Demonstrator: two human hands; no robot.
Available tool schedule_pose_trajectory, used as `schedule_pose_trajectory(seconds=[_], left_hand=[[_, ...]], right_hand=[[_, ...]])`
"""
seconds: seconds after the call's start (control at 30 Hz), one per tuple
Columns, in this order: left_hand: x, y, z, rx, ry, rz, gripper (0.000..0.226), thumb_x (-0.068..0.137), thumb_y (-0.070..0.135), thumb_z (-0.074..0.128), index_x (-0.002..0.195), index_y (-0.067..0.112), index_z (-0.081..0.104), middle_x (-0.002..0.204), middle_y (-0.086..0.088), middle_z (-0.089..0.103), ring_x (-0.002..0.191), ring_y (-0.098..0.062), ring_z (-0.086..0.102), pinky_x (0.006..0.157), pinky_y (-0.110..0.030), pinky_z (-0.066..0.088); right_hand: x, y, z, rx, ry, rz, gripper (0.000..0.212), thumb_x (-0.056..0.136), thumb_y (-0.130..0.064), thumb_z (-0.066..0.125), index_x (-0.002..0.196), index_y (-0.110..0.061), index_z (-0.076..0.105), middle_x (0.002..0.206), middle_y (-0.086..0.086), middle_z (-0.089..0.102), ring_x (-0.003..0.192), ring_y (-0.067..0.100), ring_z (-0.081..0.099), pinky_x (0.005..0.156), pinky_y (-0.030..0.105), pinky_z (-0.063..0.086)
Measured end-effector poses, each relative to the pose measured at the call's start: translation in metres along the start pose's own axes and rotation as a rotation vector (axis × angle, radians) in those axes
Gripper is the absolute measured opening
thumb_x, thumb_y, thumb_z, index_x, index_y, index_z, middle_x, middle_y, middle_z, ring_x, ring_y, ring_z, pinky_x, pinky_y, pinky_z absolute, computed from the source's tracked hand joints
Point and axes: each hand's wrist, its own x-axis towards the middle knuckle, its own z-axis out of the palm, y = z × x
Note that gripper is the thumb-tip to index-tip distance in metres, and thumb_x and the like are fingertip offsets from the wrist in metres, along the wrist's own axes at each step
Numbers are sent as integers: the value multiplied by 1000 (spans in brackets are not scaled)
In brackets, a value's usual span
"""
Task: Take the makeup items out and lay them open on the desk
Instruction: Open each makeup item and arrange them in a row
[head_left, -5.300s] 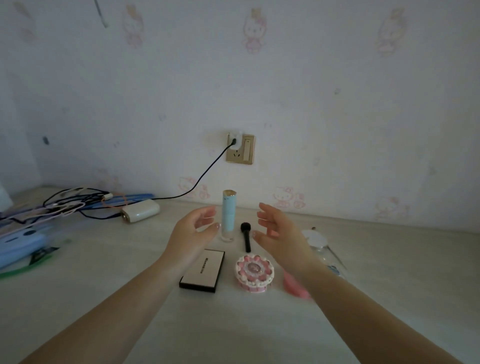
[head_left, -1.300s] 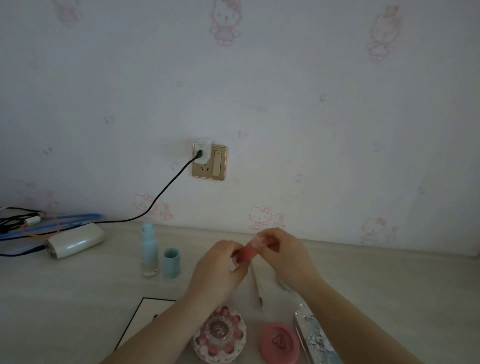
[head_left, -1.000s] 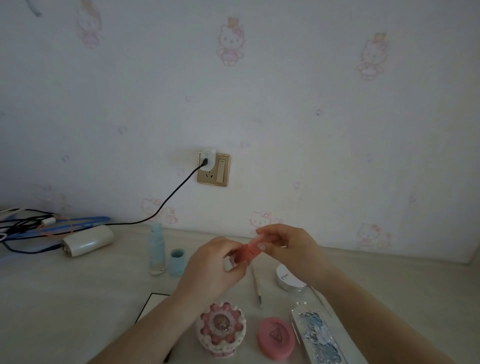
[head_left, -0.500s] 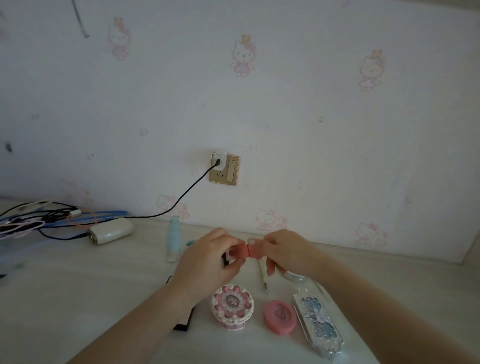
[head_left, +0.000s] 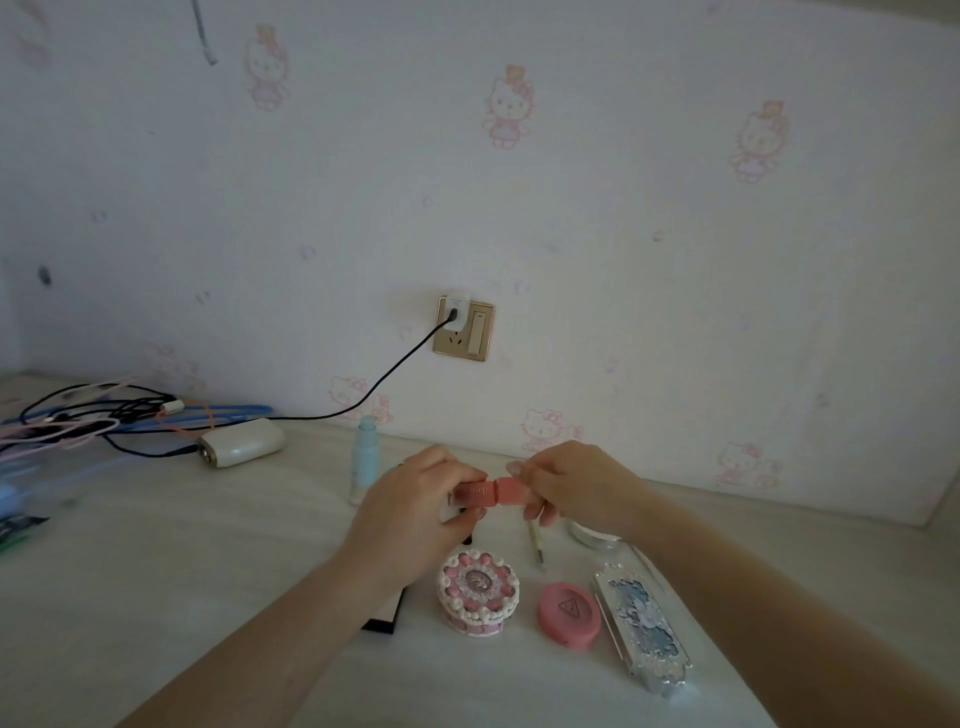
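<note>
Nearest the wearer, a long rectangular case (head_left: 644, 631) with a glittery silver rim and a blue relief pattern lay flat on the pale, faintly grained desk (head_left: 156, 571), its near end close to the front edge. Just left of it lay a smooth round pink compact (head_left: 569, 613) with a triangle mark on its lid, closed. Left again stood a round cake-shaped compact (head_left: 478, 592), pink and white with beaded trim, lid on. A corner of a flat black-edged palette (head_left: 384, 618) showed under the left forearm.

Above these, held off the desk, was the pink lip-colour tube (head_left: 485, 492) — a squarish, matte body lying horizontally between both hands. The left hand (head_left: 415, 512) was clamped on its left part, where lettering showed; the right hand (head_left: 571, 486) pinched the right part, thumb and fingers closed on it. A seam showed between the two parts; whether they had separated could not be told.

Beyond the hands, a thin pencil-like stick (head_left: 536, 543) lay on the desk, and a white round jar (head_left: 592, 535) was partly hidden by the right wrist. A slender pale-blue bottle (head_left: 363, 457) stood upright, uncapped, behind the left hand.

Open desk lay to the left front and the far right. The far left was crowded — a cream oblong device (head_left: 241, 444) and tangled cables (head_left: 93, 415). A black cord (head_left: 395, 374) ran to a gold wall socket (head_left: 465, 328) on cartoon-cat wallpaper.
</note>
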Motion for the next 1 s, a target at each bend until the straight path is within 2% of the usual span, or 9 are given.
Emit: schedule_pose_trajectory(seconds=[0.1, 0.23, 0.37, 0.5, 0.57, 0.63, 0.73, 0.87, 1.0], left_hand=[[-3, -6, 2, -7, -2, -10, 25, 74, 28, 72, 99, 27, 70, 85, 20, 51, 74, -4, 57, 64, -22, 48], [-6, -10, 6, -23, -12, -36, 25, 75, 24, 74, 99, 26, 70, 82, 21, 49, 73, 0, 56, 62, -20, 47], [-8, -11, 10, -18, -22, -52, 26, 76, 26, 73, 101, 27, 69, 82, 24, 48, 74, 2, 55, 62, -12, 42], [-9, -13, 10, -6, -30, -50, 27, 74, 24, 75, 101, 26, 70, 85, 23, 49, 74, 1, 55, 61, -8, 36], [-11, -15, 11, 6, -44, -48, 29, 73, 25, 77, 101, 26, 71, 86, 23, 49, 73, 0, 55, 60, -6, 34], [-13, -18, 13, 14, -55, -45, 28, 73, 26, 77, 101, 26, 71, 85, 23, 49, 72, 0, 55, 60, -7, 35], [-15, -21, 15, 25, -59, -55, 27, 74, 29, 76, 101, 28, 71, 85, 22, 52, 74, -1, 56, 61, -9, 38], [-17, -29, 16, 29, -53, -98, 24, 75, 32, 74, 99, 31, 70, 88, 18, 62, 82, -2, 59, 69, -22, 50], [-17, -35, 18, 28, -44, -137, 23, 76, 30, 74, 99, 32, 69, 88, 18, 63, 88, -1, 58, 74, -24, 51]], right_hand=[[-1, 0, 1, -145, 34, -67, 26, 89, -44, 54, 98, -25, 69, 86, -10, 66, 76, 6, 58, 69, 20, 42], [2, 7, 9, -290, 97, -201, 39, 84, -38, 64, 121, -28, 61, 108, -5, 57, 96, 11, 54, 85, 26, 44], [6, 12, 14, -284, 81, -171, 53, 84, -47, 60, 132, -26, 51, 117, -6, 54, 104, 9, 53, 87, 21, 40], [5, 15, 14, -186, 9, -36, 45, 91, -56, 42, 123, -27, 56, 106, -8, 67, 98, 9, 62, 88, 27, 46], [5, 17, 15, -133, -33, -29, 34, 93, -48, 44, 107, -25, 65, 87, -10, 71, 79, 4, 67, 82, 26, 51], [6, 19, 17, -170, -37, -45, 24, 92, -41, 49, 102, -26, 65, 80, -12, 69, 74, 3, 66, 77, 25, 52], [7, 23, 20, -272, 8, -75, 22, 89, -42, 54, 107, -32, 61, 85, -16, 61, 80, 6, 60, 75, 26, 50], [6, 30, 18, -297, 56, -124, 23, 87, -38, 59, 108, -29, 59, 101, -14, 66, 89, 7, 63, 79, 27, 50], [9, 41, 24, -306, 91, -118, 21, 88, -37, 57, 108, -30, 57, 104, -12, 68, 91, 10, 64, 80, 30, 51]])
